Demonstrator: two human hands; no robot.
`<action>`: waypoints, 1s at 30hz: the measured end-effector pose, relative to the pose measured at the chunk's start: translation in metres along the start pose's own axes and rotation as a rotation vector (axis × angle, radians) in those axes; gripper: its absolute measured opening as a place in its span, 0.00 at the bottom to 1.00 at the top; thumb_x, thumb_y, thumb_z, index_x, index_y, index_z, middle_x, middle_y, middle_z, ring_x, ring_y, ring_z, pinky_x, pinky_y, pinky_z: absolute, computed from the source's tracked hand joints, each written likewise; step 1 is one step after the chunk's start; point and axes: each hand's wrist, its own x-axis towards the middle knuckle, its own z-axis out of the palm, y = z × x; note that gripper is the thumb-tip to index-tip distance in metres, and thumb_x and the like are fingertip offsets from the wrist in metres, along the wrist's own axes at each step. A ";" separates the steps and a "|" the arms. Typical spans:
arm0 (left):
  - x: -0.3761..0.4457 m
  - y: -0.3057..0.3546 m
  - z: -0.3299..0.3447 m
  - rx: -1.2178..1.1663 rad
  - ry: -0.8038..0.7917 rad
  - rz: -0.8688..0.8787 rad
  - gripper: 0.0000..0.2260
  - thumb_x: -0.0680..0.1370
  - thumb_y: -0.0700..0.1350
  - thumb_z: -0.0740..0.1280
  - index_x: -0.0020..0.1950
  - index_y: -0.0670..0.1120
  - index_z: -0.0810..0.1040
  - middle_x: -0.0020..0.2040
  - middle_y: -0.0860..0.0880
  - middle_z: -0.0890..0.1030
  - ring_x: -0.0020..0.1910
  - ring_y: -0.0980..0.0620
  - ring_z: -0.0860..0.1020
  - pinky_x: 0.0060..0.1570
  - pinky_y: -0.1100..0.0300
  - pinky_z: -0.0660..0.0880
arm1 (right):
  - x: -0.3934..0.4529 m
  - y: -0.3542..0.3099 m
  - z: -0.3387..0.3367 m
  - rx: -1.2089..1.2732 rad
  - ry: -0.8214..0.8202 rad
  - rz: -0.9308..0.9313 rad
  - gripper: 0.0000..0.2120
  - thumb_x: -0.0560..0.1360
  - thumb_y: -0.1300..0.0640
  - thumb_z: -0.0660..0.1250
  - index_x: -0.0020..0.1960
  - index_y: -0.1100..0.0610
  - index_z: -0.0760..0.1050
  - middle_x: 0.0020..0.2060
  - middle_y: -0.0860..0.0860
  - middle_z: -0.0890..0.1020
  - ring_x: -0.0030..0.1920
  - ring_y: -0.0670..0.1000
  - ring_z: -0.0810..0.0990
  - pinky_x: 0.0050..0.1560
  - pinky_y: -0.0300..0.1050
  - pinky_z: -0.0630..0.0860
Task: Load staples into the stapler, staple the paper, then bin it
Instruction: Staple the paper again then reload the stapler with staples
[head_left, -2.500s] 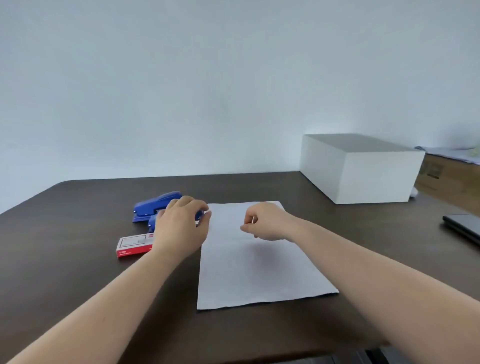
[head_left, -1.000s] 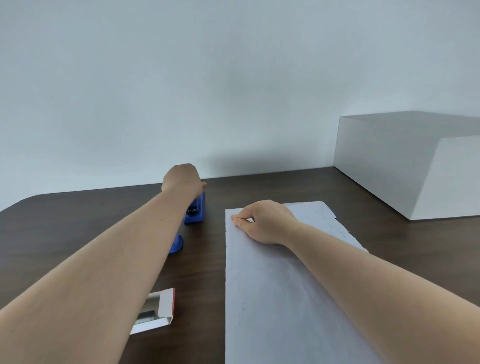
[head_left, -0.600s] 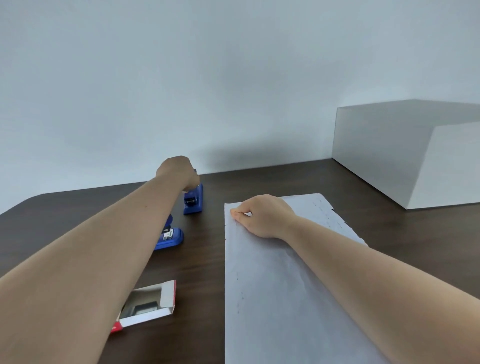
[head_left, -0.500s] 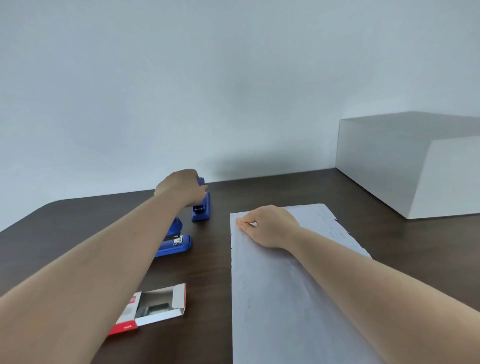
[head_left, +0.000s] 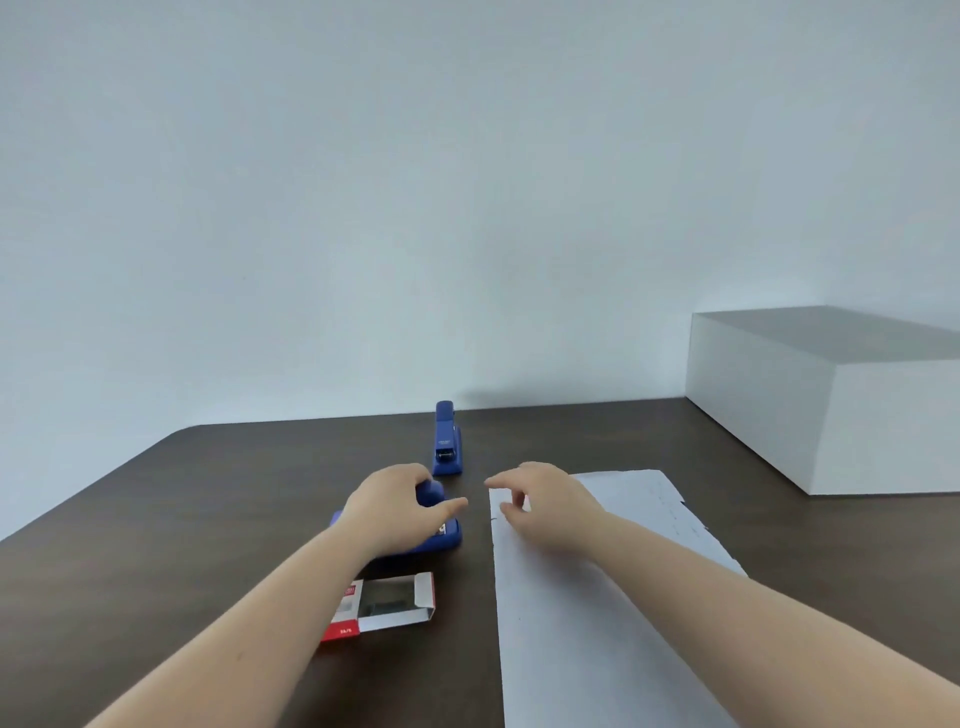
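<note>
Though half-hiding the near stapler (head_left: 441, 540), left hand (head_left: 395, 512) rests unclenched; right hand (head_left: 545, 506) loose.

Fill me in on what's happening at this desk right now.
A person is working with bare hands at a dark table. The left hand is on the nearer blue stapler; a second blue stapler stands farther back, untouched. The right hand hovers, fingers loosely curled, over the top corner of a paper sheet. An open staple box lies near the left forearm. A white box sits to the right.
</note>
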 end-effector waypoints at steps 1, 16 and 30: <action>0.000 0.004 0.002 -0.015 -0.003 0.021 0.17 0.73 0.60 0.66 0.33 0.52 0.65 0.31 0.54 0.68 0.31 0.56 0.67 0.32 0.62 0.62 | 0.002 -0.007 -0.002 0.033 -0.021 -0.027 0.23 0.76 0.59 0.59 0.70 0.48 0.69 0.54 0.49 0.76 0.49 0.46 0.72 0.56 0.41 0.70; 0.008 0.008 0.005 -0.050 0.073 0.106 0.20 0.71 0.59 0.68 0.32 0.47 0.65 0.29 0.52 0.67 0.29 0.54 0.65 0.30 0.61 0.60 | 0.014 -0.025 0.012 0.179 -0.121 -0.053 0.15 0.70 0.48 0.73 0.41 0.59 0.74 0.38 0.56 0.75 0.37 0.51 0.72 0.36 0.43 0.68; 0.001 -0.034 -0.034 -1.380 0.603 -0.431 0.07 0.74 0.43 0.55 0.37 0.44 0.68 0.29 0.44 0.71 0.30 0.44 0.77 0.43 0.50 0.77 | 0.015 -0.020 0.006 0.106 -0.128 -0.121 0.15 0.71 0.46 0.71 0.50 0.55 0.80 0.45 0.48 0.75 0.44 0.48 0.72 0.45 0.42 0.69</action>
